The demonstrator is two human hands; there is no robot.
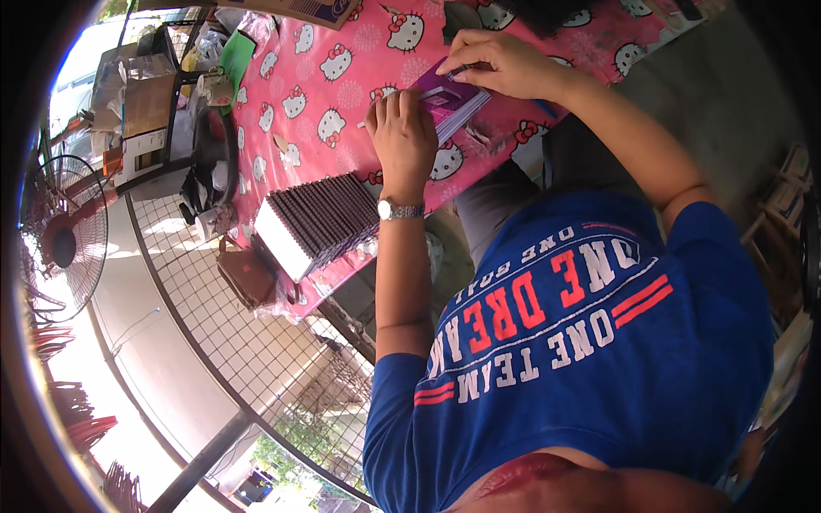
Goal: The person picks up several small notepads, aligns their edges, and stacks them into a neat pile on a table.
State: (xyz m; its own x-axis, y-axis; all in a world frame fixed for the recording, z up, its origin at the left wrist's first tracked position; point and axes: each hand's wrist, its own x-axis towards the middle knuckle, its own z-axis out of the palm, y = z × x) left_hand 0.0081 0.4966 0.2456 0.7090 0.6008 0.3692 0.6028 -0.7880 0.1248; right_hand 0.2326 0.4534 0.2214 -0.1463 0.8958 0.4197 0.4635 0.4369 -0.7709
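Observation:
A purple-covered notebook with white page edges lies tilted near the table's front edge. My left hand, with a watch on its wrist, lies at the notebook's left end with its fingers bent and close together, gripping that end. Over the far right corner, my right hand pinches a small dark strip, possibly a binding coil, against the cover. Its exact shape is partly hidden by the fingers. To the left of my left forearm stands a row of notebooks with dark spiral bindings facing up.
A pink patterned cloth covers the table. A cardboard box sits at the far edge. Along the left side are a dark bag, a brown bag, a standing fan and shelves with boxes. Wire mesh runs below them.

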